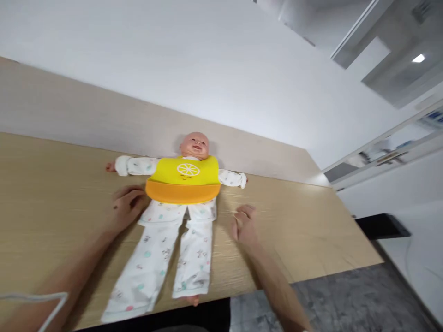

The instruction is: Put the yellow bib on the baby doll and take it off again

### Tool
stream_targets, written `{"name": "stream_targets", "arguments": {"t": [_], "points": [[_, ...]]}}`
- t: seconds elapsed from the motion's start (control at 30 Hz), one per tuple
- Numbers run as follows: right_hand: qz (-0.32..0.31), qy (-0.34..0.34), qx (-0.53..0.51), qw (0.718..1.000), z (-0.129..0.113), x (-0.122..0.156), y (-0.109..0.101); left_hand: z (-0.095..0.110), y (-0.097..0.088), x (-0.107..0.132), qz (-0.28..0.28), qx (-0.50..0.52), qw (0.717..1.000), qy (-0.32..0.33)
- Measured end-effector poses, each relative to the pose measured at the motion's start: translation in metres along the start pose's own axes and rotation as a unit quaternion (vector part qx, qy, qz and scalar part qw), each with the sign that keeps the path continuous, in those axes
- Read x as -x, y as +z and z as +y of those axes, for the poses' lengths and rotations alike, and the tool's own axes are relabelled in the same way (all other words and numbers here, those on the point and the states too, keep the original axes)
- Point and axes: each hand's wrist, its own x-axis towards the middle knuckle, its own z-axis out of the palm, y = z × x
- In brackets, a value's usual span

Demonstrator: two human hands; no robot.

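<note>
A baby doll [195, 144] lies on its back on the wooden table, arms spread and head by the wall. It wears white patterned pyjamas [192, 258] and a yellow bib [166, 171] with a citrus slice print. Along the bib's lower edge runs an orange catch pocket [183, 193]. My left hand [128, 207] is beside the pocket's left end, fingers loosely bent and apart, holding nothing. To the right of the doll's hip, apart from it, my right hand [245, 223] hovers or rests, slightly blurred, with loosely curled fingers and nothing visible in them.
The wooden table [297, 221] ends at the right and near edges, with grey floor [332, 295] beyond. A pale backboard [86, 110] stands behind the doll. A black object [382, 226] is past the right edge. A white cable [34, 297] crosses my left forearm.
</note>
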Motion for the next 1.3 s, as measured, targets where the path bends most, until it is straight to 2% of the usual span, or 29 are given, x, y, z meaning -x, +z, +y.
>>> {"name": "stream_targets", "arguments": {"t": [0.1,0.2,0.4,0.6,0.77,0.9,0.97,1.13,1.3], "points": [[0.037,0.0,0.002,0.999,0.023,-0.009,0.025,0.003,-0.003,-0.002,0.013,-0.021,1.0,0.007],[0.01,0.02,0.0,1.0,0.036,-0.009,0.038,0.003,-0.005,-0.002,-0.009,-0.04,0.999,0.008],[-0.052,0.057,-0.016,0.997,0.028,-0.006,0.041,-0.007,0.0,-0.001,-0.008,-0.004,1.0,0.008],[-0.074,0.088,-0.021,0.993,0.03,-0.007,0.05,-0.012,0.008,0.001,-0.009,0.026,0.999,-0.016],[-0.119,0.115,-0.041,0.985,0.032,-0.007,0.051,-0.006,0.005,0.001,0.003,0.032,0.999,-0.013],[-0.133,0.127,-0.057,0.981,0.032,-0.006,0.05,0.0,0.001,0.002,-0.027,0.02,0.999,-0.02],[-0.133,0.128,-0.06,0.981,0.034,-0.005,0.05,0.004,0.0,0.003,-0.042,0.023,0.999,-0.025],[-0.126,0.127,-0.06,0.982,0.038,0.0,0.054,0.018,0.0,0.007,-0.033,0.066,0.996,-0.056],[-0.133,0.114,-0.047,0.983,0.04,0.003,0.059,0.032,-0.003,0.004,-0.032,0.083,0.995,-0.041]]}}
